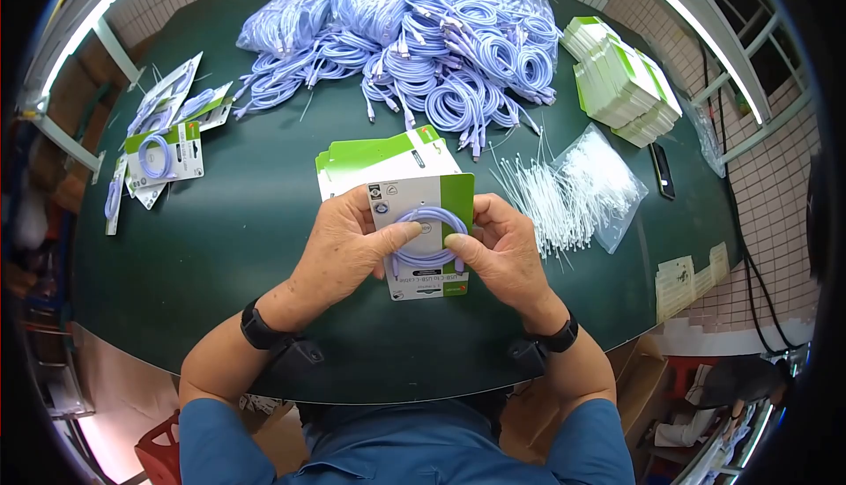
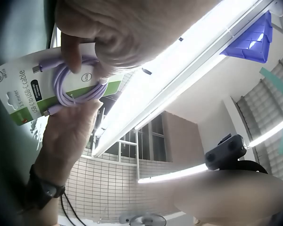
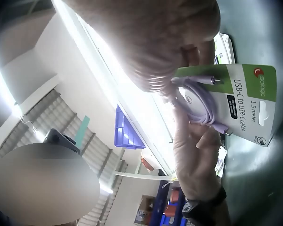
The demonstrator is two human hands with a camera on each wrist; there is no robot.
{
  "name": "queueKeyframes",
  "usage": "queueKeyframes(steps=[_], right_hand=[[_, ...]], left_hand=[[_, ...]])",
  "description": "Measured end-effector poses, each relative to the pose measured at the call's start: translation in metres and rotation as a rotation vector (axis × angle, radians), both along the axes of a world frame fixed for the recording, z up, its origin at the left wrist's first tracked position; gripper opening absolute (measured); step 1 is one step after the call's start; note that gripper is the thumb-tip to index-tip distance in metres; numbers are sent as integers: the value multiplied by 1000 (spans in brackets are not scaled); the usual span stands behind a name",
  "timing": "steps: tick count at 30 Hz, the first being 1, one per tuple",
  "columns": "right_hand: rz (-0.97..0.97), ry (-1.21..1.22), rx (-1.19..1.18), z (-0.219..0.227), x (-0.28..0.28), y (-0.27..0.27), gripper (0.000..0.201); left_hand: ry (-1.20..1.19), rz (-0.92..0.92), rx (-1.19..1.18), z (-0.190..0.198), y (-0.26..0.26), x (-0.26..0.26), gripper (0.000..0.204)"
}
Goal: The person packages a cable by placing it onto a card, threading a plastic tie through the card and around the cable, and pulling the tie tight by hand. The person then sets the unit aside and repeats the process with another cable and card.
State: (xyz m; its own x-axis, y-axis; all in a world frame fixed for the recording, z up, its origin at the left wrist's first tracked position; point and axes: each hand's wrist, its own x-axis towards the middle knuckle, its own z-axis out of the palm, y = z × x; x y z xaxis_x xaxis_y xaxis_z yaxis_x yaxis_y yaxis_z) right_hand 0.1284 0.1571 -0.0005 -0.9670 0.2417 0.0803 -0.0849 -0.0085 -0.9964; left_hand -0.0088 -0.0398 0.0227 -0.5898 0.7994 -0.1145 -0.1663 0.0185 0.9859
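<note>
Left hand (image 1: 342, 249) and right hand (image 1: 508, 256) pinch a printed card (image 1: 432, 189) from both sides, thumbs over the coiled lilac cable (image 1: 428, 213) on its front. Both grips closed, fingers behind card; cable and card held up over near side of table, upside down in head view. Step in hand, judging: settling or fastening coil on card; can't tell if it's tied. Next move likely calls for keeping coil flat, ends in line, while securing or checking it. Beyond: card stack (image 1: 379, 161), then big cable heap (image 1: 458, 102). White ties (image 1: 546, 207) to the right, partly in clear bag; more cards (image 1: 617, 84) behind, carded cables (image 1: 181, 155) left. Surface: dark green table (image 1: 247, 221). Room: tiled wall (image 1: 758, 256), bright tube lights (image 1: 705, 36), red stool (image 1: 159, 445).
</note>
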Motion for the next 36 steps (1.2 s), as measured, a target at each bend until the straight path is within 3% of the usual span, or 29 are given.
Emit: queueKeyframes(steps=[3,11,18,22,27,30,31,34,36], right_hand=[[-26,-1,77,3,3,2,33],[13,-49,-7,13,3,6,28],[2,-11,-303,9,-1,0,18],[23,-48,-380,7,-1,-3,24],[61,26,-267,20,2,18,19],[-293,-124,399,23,3,48,15],[-287,-123,401,19,4,58,15],[-448,-311,1208,-6,4,84,15],[-446,-358,1212,-14,4,87,16]], left_hand=[[-40,-23,25,-2,3,6,33],[-46,-100,95,-5,4,7,35],[-39,-108,122,-2,7,10,34],[-15,-86,102,-5,8,12,34],[-105,-15,127,-3,6,7,33],[-122,43,198,2,1,1,33],[-111,71,238,4,0,-2,33],[-87,124,320,10,-4,-8,33],[15,163,355,13,-6,-9,33]])
